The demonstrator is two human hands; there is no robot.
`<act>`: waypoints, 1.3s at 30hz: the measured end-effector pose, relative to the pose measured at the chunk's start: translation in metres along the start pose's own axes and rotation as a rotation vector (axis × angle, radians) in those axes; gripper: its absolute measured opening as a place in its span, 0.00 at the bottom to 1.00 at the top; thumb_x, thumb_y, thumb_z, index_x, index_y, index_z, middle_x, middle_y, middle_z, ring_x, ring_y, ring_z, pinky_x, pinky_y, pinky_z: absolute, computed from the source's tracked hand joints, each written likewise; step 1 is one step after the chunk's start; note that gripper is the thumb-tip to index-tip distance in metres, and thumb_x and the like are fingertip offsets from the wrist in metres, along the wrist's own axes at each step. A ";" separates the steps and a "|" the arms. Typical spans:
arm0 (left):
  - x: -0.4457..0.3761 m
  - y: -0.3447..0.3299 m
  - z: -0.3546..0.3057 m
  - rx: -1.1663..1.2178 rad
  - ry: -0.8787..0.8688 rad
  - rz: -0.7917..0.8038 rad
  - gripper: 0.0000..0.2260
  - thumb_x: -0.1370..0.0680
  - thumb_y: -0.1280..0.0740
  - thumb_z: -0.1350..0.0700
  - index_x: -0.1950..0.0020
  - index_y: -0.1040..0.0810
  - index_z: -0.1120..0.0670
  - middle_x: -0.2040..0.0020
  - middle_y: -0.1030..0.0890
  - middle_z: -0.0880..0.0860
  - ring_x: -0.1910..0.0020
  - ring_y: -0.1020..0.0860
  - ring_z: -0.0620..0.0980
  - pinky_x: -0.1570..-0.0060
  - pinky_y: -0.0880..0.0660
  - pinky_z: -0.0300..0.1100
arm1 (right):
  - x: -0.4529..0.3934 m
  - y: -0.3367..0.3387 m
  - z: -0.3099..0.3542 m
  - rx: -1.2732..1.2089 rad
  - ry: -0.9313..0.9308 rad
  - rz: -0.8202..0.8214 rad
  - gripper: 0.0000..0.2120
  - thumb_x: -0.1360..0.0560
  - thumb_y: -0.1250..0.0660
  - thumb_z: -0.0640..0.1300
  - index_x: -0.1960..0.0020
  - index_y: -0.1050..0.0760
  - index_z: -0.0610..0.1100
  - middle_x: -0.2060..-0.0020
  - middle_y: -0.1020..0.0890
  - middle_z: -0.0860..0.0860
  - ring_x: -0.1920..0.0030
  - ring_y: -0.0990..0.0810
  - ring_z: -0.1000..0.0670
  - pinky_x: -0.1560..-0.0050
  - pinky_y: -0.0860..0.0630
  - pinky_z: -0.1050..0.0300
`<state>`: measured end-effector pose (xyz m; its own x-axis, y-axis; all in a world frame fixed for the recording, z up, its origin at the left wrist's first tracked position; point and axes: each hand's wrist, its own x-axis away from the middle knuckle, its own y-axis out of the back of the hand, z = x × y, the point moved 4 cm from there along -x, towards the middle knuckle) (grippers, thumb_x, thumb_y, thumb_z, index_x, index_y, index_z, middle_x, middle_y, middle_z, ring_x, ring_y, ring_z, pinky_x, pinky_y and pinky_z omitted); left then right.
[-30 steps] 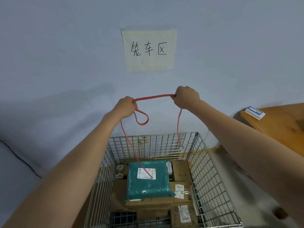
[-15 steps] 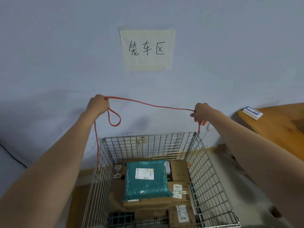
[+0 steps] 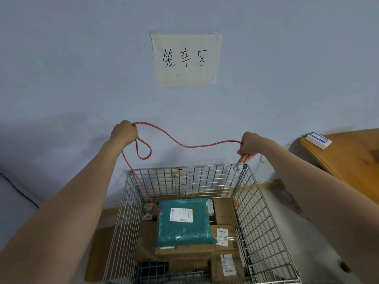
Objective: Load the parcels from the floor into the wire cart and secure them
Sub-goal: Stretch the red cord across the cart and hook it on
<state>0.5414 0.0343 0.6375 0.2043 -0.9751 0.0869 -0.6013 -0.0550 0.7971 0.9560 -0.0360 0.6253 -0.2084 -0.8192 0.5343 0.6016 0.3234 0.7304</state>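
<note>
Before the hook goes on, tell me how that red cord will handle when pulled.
The red cord is probably floppy: it sags between the left hand and right hand and droops in a loop. It looks light. Its metal hook may swing near the wire cart.

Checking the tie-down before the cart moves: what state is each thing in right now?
Cord: slack, sagging between both hands.
Hook: at the cart's far right corner; latched or not, cannot tell.
Left hand: grips cord.
Right hand: grips cord by hook.
Cart: loaded, top open.
Teal parcel: flat on boxes.
</note>
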 end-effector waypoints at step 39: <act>0.033 -0.032 -0.029 -0.061 -0.085 0.155 0.15 0.20 0.40 0.56 0.54 0.19 0.66 0.63 0.23 0.58 0.67 0.26 0.54 0.64 0.32 0.43 | -0.031 -0.027 -0.026 0.261 0.133 -0.166 0.09 0.21 0.36 0.43 0.58 0.28 0.40 0.65 0.22 0.46 0.62 0.21 0.44 0.67 0.27 0.58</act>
<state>0.5897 0.0103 0.6325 0.0448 -0.9856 0.1629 -0.5717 0.1085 0.8133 0.9664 -0.0313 0.5783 -0.1741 -0.9200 0.3510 0.3466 0.2764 0.8964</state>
